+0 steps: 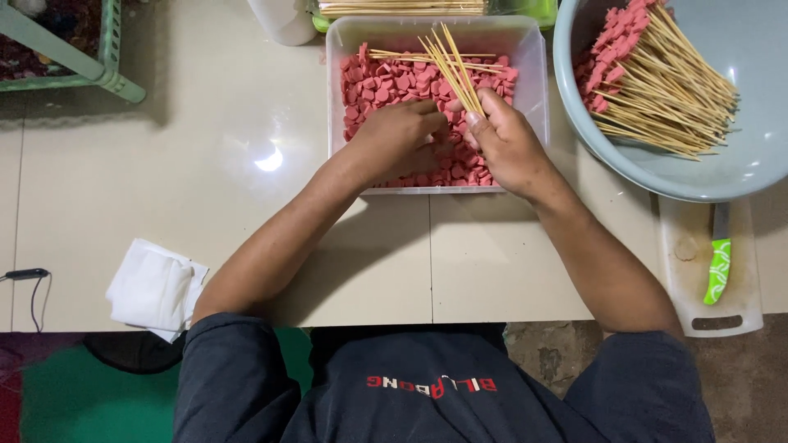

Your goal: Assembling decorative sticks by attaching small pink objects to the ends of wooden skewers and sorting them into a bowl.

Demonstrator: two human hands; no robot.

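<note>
Pink sausage slices point(394, 82) are filling a clear rectangular tub point(535, 74) on the pale worktop point(205, 164), where a seated person's left hand point(398, 131) is curling its fingers into the pile, apparently pinching a slice (the fingertips are hidden), while the right hand point(505, 139) is gripping a fanned bundle of bamboo skewers point(450, 61) above the tub. Sharp tips are pointing close to the working fingers, so a slip is risking a prick; loose sticks may be sliding from the bundle. Loaded skewers point(657, 78) are crowding a grey basin point(739, 176) beside a green-handled knife point(720, 267) lying on a white board point(681, 279).
</note>
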